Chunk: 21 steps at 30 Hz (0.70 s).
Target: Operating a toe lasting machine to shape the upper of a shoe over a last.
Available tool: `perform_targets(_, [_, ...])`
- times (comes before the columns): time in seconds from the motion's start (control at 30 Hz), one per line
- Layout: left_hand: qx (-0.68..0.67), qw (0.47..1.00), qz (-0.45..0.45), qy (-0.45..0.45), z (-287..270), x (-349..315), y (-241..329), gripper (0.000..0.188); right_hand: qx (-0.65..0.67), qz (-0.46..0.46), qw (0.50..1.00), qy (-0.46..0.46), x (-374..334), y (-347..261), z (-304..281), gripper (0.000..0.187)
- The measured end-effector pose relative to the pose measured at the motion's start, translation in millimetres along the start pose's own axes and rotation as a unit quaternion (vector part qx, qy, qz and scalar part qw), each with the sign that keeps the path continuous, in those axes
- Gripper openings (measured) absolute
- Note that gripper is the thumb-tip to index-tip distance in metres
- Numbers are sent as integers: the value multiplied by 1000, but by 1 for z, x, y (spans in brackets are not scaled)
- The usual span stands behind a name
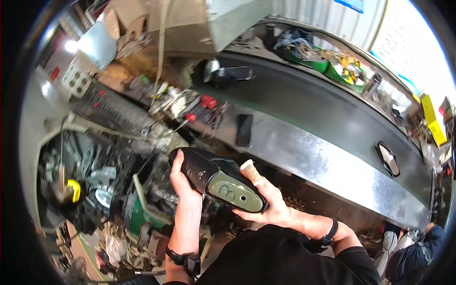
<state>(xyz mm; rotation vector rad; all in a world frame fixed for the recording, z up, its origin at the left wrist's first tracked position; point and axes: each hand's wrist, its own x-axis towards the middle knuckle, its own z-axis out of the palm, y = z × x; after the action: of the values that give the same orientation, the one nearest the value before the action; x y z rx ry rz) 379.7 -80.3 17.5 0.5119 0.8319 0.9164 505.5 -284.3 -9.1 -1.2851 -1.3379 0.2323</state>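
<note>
"Two hands are on one shoe; where exactly?"

"Between them, held in the air, short of the metal ledge. The left hand grips the toe end, thumb along its side. The right hand cups the heel end. They are apart from each other, the shoe bridging them."

"How is such a hold best kept?"

"By my judgement, with even support at both ends, opening upward, and flat digits rather than nails pressing the upper. The wrap on one right-hand digit looks rough, so it might be best kept from rubbing the shine."

"What would I feel?"

"Probably smooth, leather-like black, rounded at the toe. Filling the opening is a hard-looking green insert, a long oval with one round, dark hole near the right hand."

"And around the hands?"

"Just beyond them, a flat, black phone lies on the ledge, whose metal is scuffed and shiny. Farther off, beyond the right hand, a sandal with a pale insole rests on the dark, smooth belt."
</note>
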Motion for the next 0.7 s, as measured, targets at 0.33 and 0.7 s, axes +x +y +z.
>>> perform_targets(0.33, [268, 947, -120, -133, 49, 70, -177, 50, 272, 480, 762, 339, -13, 142, -206, 54])
perform_targets(0.7, [544, 814, 99, -177, 57, 248, -176, 48, 0, 464, 667, 583, -188, 239, -442, 86])
